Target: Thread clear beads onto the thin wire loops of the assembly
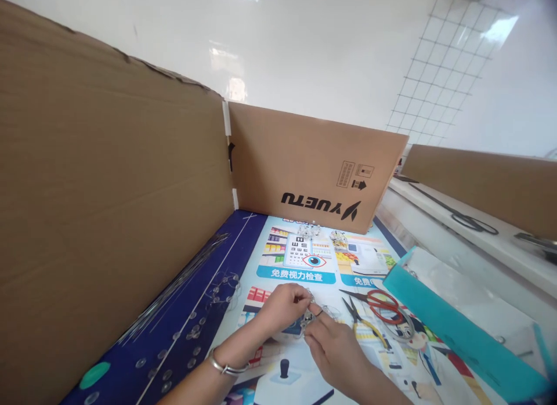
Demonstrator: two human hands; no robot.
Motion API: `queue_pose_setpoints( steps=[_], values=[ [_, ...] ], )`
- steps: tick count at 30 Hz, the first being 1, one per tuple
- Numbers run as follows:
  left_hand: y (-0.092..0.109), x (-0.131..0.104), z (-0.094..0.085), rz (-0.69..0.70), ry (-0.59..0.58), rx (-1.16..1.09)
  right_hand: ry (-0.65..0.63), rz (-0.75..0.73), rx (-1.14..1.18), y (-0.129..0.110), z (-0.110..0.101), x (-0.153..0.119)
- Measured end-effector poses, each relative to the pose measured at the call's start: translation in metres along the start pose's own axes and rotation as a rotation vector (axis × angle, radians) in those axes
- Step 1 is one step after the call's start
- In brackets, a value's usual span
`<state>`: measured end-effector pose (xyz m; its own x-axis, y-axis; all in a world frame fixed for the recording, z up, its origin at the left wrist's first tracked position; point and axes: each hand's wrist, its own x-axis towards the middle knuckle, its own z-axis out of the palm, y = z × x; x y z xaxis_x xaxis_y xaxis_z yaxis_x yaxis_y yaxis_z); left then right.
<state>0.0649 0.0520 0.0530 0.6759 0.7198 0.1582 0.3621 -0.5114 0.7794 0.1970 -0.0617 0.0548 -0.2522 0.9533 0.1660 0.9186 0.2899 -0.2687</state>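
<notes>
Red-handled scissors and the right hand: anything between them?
Head view: yellow-handled pliers lie on the printed mat between the red-handled scissors and the right hand.

A small craft or assembly workshop: the table (261, 231) is screened by cardboard (108, 190) walls, a printed poster (304, 260) serves as a mat, with scissors (378, 303), pliers (363, 321), thin wires (174, 289) and clear beads (221, 286); white tiled wall (439, 74) behind.

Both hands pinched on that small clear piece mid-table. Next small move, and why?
Probably keep the left hand steady while the right hand works the small clear piece between its fingers. Both hands meet on it just above the printed mat; the red scissors and pliers lie untouched to the right.
</notes>
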Motion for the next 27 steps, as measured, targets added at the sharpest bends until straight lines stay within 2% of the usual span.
queue_pose_setpoints(
  steps=[4,7,13,17,19,22,27],
  values=[
    [-0.002,-0.002,0.003,-0.02,-0.023,0.037,-0.051,-0.054,-0.106,-0.001,-0.006,0.0],
    [-0.002,-0.002,0.004,-0.03,-0.023,0.064,-0.053,-0.053,-0.08,-0.002,-0.014,0.001],
    [-0.009,-0.001,0.006,-0.015,0.001,0.07,0.006,0.002,0.192,0.008,-0.019,0.003],
    [-0.014,0.001,0.008,-0.011,0.043,0.089,0.144,0.066,0.332,0.022,-0.019,0.006],
    [-0.015,0.001,0.009,-0.004,0.053,0.101,0.208,0.116,0.312,0.027,-0.02,0.008],
    [-0.013,-0.001,0.01,0.005,0.054,0.111,0.239,0.155,0.224,0.031,-0.02,0.012],
    [-0.006,-0.003,0.009,0.016,0.046,0.121,0.259,0.084,0.063,0.029,-0.017,0.021]
  ],
)
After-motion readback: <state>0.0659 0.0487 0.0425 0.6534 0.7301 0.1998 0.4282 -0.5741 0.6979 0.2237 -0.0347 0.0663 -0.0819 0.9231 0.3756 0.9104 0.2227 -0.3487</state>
